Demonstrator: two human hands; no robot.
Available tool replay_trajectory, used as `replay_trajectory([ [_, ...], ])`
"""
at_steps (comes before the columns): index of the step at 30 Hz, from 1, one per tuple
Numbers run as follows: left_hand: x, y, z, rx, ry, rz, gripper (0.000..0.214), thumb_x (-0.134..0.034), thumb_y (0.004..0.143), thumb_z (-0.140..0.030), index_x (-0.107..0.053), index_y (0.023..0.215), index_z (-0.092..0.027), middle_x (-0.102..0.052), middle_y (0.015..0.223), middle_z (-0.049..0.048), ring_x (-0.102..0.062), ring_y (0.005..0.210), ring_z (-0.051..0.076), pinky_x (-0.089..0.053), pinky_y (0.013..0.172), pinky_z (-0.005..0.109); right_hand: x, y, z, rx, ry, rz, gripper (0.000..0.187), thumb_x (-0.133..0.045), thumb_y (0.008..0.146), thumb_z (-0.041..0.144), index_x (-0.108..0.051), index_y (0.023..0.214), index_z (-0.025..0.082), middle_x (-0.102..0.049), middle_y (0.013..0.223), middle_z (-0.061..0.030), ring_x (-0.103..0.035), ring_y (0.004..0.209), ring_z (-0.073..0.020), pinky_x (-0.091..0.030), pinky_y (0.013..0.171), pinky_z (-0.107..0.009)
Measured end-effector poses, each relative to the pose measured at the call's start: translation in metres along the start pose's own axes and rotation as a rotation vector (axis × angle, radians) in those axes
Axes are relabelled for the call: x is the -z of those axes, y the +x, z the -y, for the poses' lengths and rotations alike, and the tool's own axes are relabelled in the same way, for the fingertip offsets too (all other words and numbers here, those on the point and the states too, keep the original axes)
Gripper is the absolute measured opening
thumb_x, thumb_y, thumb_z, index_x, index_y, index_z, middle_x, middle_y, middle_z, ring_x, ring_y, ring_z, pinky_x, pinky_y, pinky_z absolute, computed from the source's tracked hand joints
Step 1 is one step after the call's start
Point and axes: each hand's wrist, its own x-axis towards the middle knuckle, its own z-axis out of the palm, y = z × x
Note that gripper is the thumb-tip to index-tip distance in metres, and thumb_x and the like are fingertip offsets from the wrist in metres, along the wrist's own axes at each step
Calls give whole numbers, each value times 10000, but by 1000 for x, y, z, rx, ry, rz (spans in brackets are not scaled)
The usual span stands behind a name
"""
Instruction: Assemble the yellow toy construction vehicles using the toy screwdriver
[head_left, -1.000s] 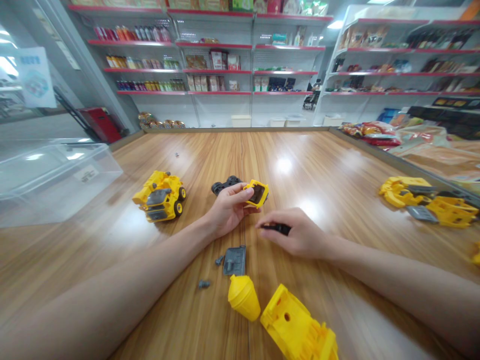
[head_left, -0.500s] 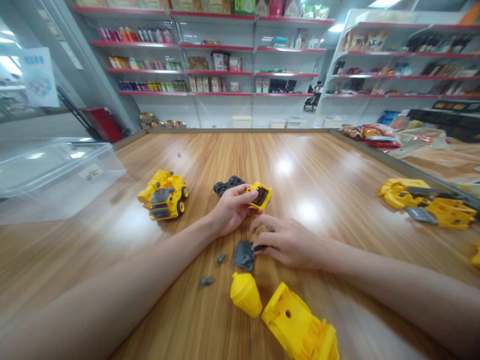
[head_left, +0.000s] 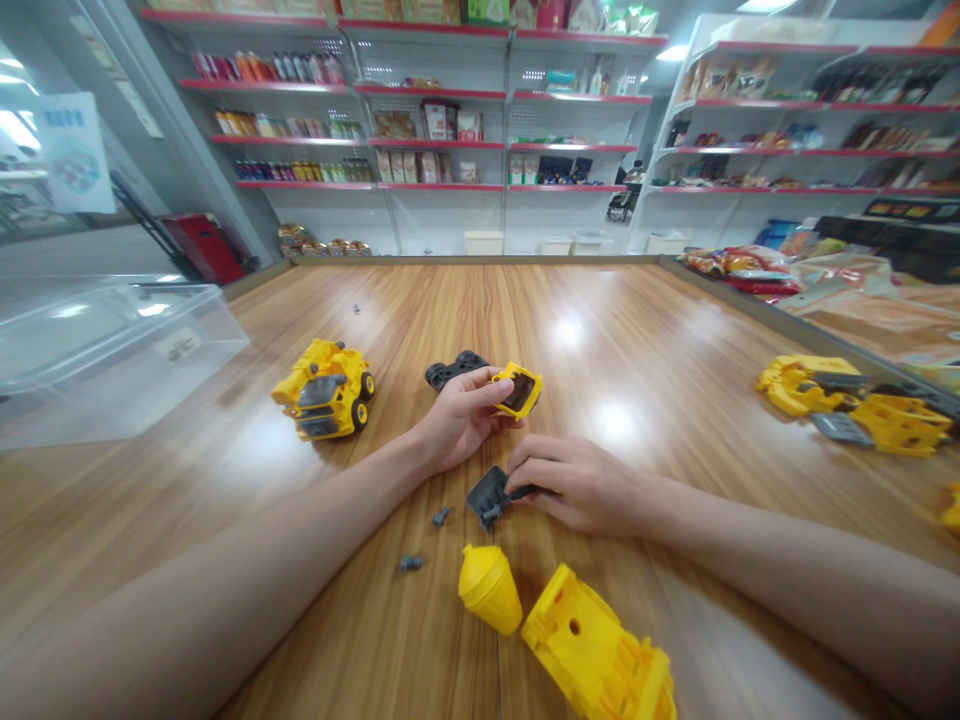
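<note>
My left hand (head_left: 466,415) is closed around a yellow toy truck cab (head_left: 521,391), its dark hollow side showing between thumb and fingers. Lower and to the right, my right hand (head_left: 571,482) pinches a dark grey plastic part (head_left: 487,492), whose flat square end sticks out past the fingertips. A grey screw (head_left: 491,517) shows against that part's lower edge. Two more grey screws, one nearer (head_left: 411,563) and one farther (head_left: 441,516), lie to the left. Behind my left hand is a black wheeled chassis (head_left: 455,368), partly hidden.
Close to me lie a yellow mixer drum (head_left: 490,590) and a yellow truck body (head_left: 592,645). An assembled yellow toy truck (head_left: 326,392) stands left, near a clear plastic bin (head_left: 150,370). More yellow toy vehicle parts (head_left: 900,420) lie at the right table edge.
The dark grey part has turned and tilted in my right hand, which has shifted slightly right. My left hand still holds the yellow cab in nearly the same place.
</note>
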Motion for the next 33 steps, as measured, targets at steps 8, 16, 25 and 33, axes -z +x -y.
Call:
replay_trajectory([
  [8, 2, 1, 2, -20, 15, 15, 249, -721, 805, -271, -653, 979, -107, -671, 944, 88, -621, 803, 151, -532, 705, 283, -1, -3, -1, 11, -4, -83, 153, -535, 906, 145, -615, 1034, 173, -618, 1047, -76, -613, 937, -163, -544, 796, -287],
  [16, 2, 0, 2, 0, -2, 1, 273, -737, 795, -302, -630, 979, -132, -672, 920, 56, -638, 744, 137, -554, 674, 280, -1, 3, -1, -16, 64, -331, 209, -557, 908, 111, -621, 1103, 153, -616, 1014, -98, -606, 966, -171, -527, 843, -300],
  [25, -3, 0, 5, -51, 70, -35, 329, -788, 743, -270, -616, 988, -134, -664, 961, 55, -657, 816, 158, -552, 684, 285, 6, 5, -3, -266, 35, -477, 214, -527, 968, 288, -584, 819, 146, -607, 802, -58, -577, 718, -138, -455, 648, -253],
  [33, -5, -1, 8, -100, 230, 29, 432, -794, 739, -267, -623, 1111, -130, -660, 1156, 115, -654, 976, 189, -508, 849, 302, 6, 4, -8, -646, 313, -546, 360, -447, 989, 459, -545, 792, 175, -600, 582, 17, -562, 483, -95, -415, 476, -207],
])
